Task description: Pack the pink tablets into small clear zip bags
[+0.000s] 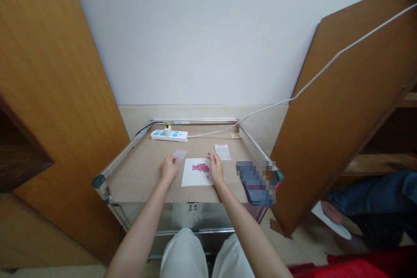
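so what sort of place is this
Probably a makeshift work corner indoors, perhaps in a home: a cardboard-topped steel cart, a power strip, and wooden panels leaning against a white wall.

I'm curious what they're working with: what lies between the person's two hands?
In the head view, a white paper sheet lies between the left hand and right hand, with small pink beads on it.

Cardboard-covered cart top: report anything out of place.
A dark flat device, partly pixelated, sits askew at the right edge of the cardboard-covered cart top and seems to overhang it. The pink pellets lie heaped on the white paper sheet; none look spilled.
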### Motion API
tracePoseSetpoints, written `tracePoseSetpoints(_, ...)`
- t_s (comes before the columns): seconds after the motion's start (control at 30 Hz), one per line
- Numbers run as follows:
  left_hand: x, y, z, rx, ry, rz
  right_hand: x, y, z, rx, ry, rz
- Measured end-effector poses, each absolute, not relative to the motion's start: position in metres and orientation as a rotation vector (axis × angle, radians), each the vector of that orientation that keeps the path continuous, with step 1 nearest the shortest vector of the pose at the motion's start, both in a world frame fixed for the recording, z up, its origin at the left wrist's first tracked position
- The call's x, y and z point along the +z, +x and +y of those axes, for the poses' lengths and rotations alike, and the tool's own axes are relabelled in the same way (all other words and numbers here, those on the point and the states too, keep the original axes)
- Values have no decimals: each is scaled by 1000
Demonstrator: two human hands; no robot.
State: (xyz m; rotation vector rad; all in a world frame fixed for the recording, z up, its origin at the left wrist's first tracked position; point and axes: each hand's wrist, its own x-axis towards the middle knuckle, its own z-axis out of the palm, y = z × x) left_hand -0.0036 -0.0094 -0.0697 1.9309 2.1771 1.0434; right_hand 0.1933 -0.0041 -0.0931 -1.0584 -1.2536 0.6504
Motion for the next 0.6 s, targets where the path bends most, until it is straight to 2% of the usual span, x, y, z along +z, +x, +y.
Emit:
tracePoseSetpoints(0.17, -57, -4, -11, 1408, 1746, 2081, -90, 194, -6, 642, -1075, -1248)
tracePoseSetpoints(0.3, -39, 5, -15, 1724, 1430, 1643, -89, 194, -6, 639, -1073, -1248)
tracePoseSetpoints(0.6, -35, 37, -22, 1684, 912, 1072, -83, 192, -12, 671, -996, -1278)
